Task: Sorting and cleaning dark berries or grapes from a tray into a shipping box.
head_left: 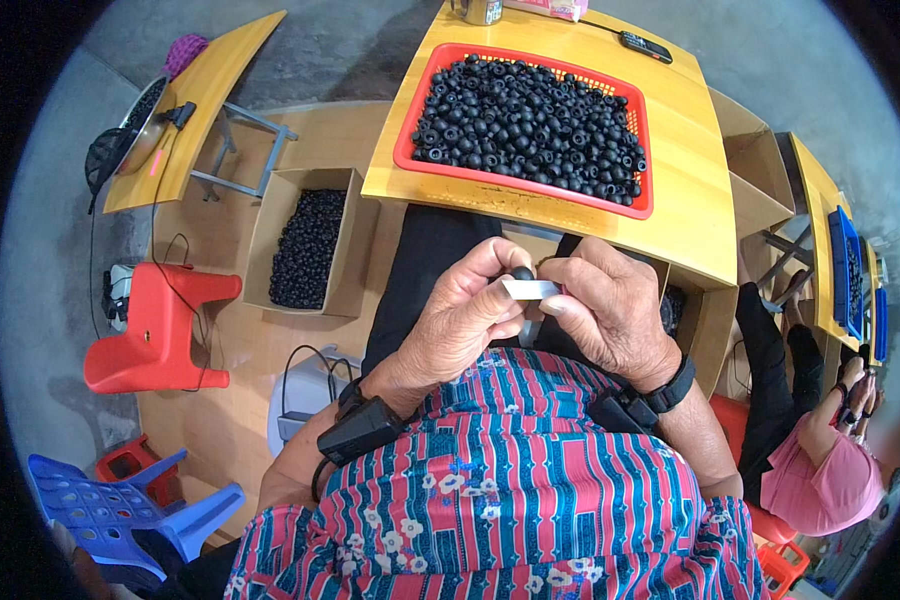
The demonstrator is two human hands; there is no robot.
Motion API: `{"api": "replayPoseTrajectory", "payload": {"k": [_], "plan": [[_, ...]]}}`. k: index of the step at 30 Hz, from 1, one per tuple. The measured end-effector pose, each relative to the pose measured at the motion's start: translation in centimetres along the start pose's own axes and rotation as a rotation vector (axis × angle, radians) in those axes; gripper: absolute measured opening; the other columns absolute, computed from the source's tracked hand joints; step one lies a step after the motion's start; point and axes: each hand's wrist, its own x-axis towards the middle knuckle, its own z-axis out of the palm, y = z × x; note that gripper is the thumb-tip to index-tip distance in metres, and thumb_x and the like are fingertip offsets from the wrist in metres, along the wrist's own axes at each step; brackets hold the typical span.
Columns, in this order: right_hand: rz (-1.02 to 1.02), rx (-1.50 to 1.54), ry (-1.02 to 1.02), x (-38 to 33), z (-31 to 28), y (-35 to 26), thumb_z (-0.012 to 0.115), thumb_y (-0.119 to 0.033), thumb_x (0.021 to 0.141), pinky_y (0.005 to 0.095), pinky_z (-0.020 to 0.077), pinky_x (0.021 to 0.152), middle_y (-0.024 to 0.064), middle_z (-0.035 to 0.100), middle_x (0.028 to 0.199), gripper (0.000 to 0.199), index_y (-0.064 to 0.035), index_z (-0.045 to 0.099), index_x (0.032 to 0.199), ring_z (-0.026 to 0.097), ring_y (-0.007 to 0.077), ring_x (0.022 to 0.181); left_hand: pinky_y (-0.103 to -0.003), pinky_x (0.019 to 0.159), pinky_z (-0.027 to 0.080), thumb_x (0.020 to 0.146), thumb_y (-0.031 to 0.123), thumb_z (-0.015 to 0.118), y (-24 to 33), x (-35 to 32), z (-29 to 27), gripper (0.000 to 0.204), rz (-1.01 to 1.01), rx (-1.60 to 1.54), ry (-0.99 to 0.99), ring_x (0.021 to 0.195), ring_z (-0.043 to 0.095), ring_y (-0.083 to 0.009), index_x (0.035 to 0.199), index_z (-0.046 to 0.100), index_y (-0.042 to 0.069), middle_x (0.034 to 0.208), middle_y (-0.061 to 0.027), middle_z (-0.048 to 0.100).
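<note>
the wood-toned surface [695, 200], the largest item in my remote view, stands directly before the person [490, 480], placed, i judge, so that its near edge lies within easy reach. upon it, the red basket [520, 184] bears heaped black pieces [525, 130]; its raised rim presumably stops these rounded parts from rolling off. the cardboard box [347, 250], on the floor [225, 400] to the left, contains a further mass of similar parts, its tall walls likely serving the same purpose. the right hand [610, 300] pinches a pale flat strip [532, 290] between thumb and forefinger, close beside the left hand [460, 310], which grasps a round black piece [521, 272], the smallest item, in its fingers; the closeness, i infer, lets each steady the other. the strip lies just on the body side of the piece, and i cannot tell whether they touch. as to lettering, the metal can [483, 11] at the far edge carries markings too small for me to make out; on the strip and held piece i discern no legible label or brand.
</note>
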Motion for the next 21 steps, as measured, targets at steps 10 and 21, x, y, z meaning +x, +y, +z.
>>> {"api": "replayPoseTrajectory", "payload": {"k": [10, 21], "plan": [[0.216, 0.341, 0.128, -0.3, 0.2, 0.9, 0.058, -0.017, 0.088, 0.0326, 0.0468, 0.071, 0.0135, 0.059, 0.082, 0.019, -0.0002, 0.063, 0.094, 0.059, 0.0272, 0.076, -0.017, 0.052, 0.030, 0.096, 0.028, 0.054, 0.2, -0.4, 0.6, 0.023, -0.002, 0.214, 0.014, 0.057, 0.033, -0.0022, 0.103, 0.049, 0.007, 0.075, 0.0052, 0.040], [0.061, 0.360, 0.110, 0.4, 1.0, 0.1, 0.073, -0.010, 0.074, 0.0313, 0.0486, 0.070, 0.0085, 0.065, 0.085, 0.032, -0.0065, 0.068, 0.105, 0.061, 0.0217, 0.076, -0.016, 0.054, 0.033, 0.096, 0.027, 0.055, -0.2, 0.1, 0.9, 0.022, -0.014, 0.082, 0.134, 0.063, 0.036, -0.0021, 0.105, 0.051, 0.008, 0.082, 0.0032, 0.047]]}}
